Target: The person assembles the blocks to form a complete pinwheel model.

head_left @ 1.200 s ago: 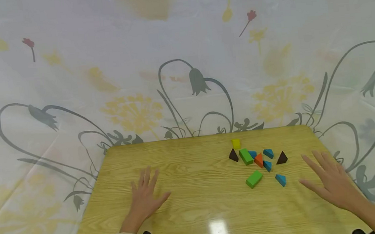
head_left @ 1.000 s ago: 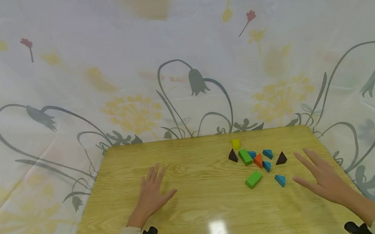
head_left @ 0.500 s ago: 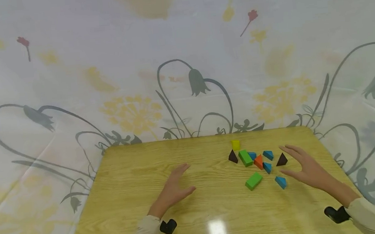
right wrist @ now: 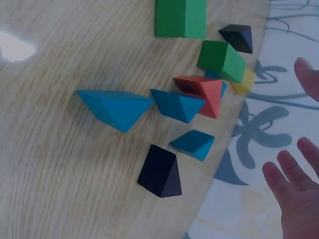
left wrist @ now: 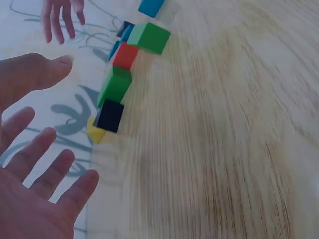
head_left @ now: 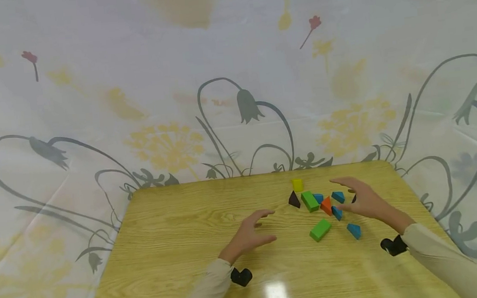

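Observation:
Several small toy blocks lie on the right half of the table. My right hand [head_left: 364, 200], thumb and fingers spread apart, hovers over their right side and partly hides a black triangular block [right wrist: 160, 172]. Around it are blue triangular blocks [head_left: 354, 230] and an orange-red one [head_left: 326, 206]. To the left of the blocks, my left hand [head_left: 249, 233] hangs over the wood with a wide gap between thumb and fingers, holding nothing. Nearest to it are a green rectangular block [head_left: 320, 230], another black triangular block [head_left: 294, 200], a second green block [head_left: 310, 201] and a yellow block [head_left: 297, 185].
The wooden table [head_left: 176, 220] ends at the back against a white cloth [head_left: 229, 41] printed with flowers. Each wrist carries a black camera, such as the left one [head_left: 241, 276]. A bright light reflection shows near the table's front.
Both hands have moved inward: the left one rightward toward the blocks, the right one leftward over them. Their fingers have turned toward each other. The blocks lie where they were.

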`<state>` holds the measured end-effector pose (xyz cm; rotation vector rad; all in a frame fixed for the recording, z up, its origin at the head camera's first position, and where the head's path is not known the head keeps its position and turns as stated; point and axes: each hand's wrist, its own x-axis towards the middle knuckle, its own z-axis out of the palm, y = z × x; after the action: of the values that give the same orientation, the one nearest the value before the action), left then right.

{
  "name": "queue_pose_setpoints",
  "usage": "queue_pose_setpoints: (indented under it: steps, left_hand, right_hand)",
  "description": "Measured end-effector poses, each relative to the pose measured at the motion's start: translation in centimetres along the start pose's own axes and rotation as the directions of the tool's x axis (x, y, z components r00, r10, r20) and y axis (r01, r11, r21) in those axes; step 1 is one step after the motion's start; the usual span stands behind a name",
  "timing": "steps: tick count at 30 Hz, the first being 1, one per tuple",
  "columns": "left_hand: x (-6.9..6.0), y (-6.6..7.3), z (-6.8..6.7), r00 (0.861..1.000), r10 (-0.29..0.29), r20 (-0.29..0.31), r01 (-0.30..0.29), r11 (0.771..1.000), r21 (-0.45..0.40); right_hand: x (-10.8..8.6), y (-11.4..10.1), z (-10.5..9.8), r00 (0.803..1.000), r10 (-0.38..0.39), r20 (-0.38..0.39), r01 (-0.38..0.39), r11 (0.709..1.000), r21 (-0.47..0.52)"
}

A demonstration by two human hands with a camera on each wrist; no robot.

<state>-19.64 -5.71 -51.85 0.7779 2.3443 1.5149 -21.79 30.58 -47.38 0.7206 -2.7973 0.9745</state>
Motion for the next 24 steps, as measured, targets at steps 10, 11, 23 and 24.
queue_pose_setpoints:
  steps: [10,11,23,24]
  left_hand:
    - [3.2,-0.1,3.4,0.991,-0.002,0.134,0.030,0.978,-0.204]
    - [3.6,0.0,3.7,0.989,0.001,0.145,0.029,0.979,-0.202]
    - [7.8,-0.7,7.9,0.961,0.036,0.275,0.035,0.968,-0.249]
    - [8.1,-0.7,8.2,0.958,0.042,0.285,0.033,0.967,-0.253]
  right_hand:
    - [2.8,1.2,1.9,0.992,0.074,0.104,-0.088,0.987,0.137]
    - [3.1,1.4,2.1,0.990,0.081,0.111,-0.097,0.984,0.147]
    - [6.0,2.2,5.6,0.976,0.081,0.204,-0.113,0.982,0.152]
    - [6.2,2.3,5.8,0.973,0.080,0.216,-0.115,0.982,0.153]
